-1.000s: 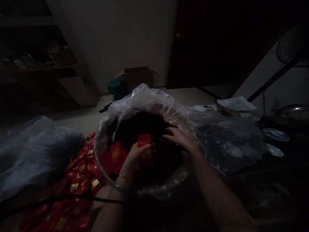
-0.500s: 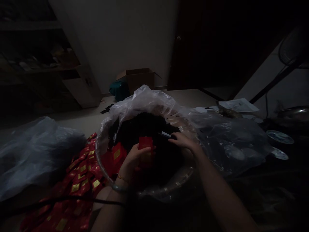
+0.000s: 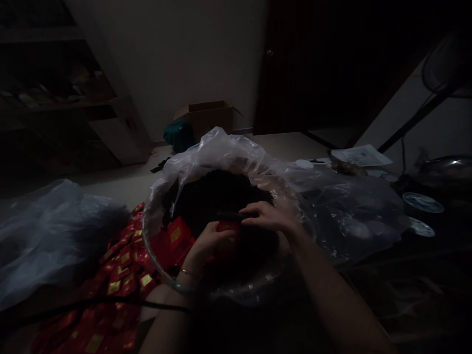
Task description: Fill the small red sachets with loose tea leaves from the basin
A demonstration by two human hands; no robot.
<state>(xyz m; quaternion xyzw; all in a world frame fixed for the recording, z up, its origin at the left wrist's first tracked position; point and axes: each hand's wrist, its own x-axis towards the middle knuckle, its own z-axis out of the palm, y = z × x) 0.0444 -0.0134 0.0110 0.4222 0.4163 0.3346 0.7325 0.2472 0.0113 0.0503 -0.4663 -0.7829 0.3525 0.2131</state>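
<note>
Over a large round basket lined with clear plastic (image 3: 151, 246), both hands work close together. My left hand (image 3: 210, 240) is closed on a small red packet (image 3: 229, 227), held upright with its top edge up. My right hand (image 3: 263, 216) grips a slim flat scoop-like tool (image 3: 234, 215), which lies level across the packet's top; its far end blends into the dark. Beneath is a heap of dark loose material (image 3: 217, 189), too dim to name. More red packets with gold labels (image 3: 179, 235) rest inside the basket's left side.
Many red packets (image 3: 123, 270) are piled left of the basket, beside a big clear plastic bag (image 3: 55, 231). Another plastic bag (image 3: 354, 216) and patterned dishes (image 3: 423, 202) are at right. Behind stand a cardboard box (image 3: 212, 118) and a teal bag (image 3: 179, 136). A dark cable (image 3: 99, 301) crosses the lower left.
My right hand has moved left, bringing the tool from over the dark heap to the mouth of the packet. My left hand keeps hold of the packet, and the view has shifted slightly.
</note>
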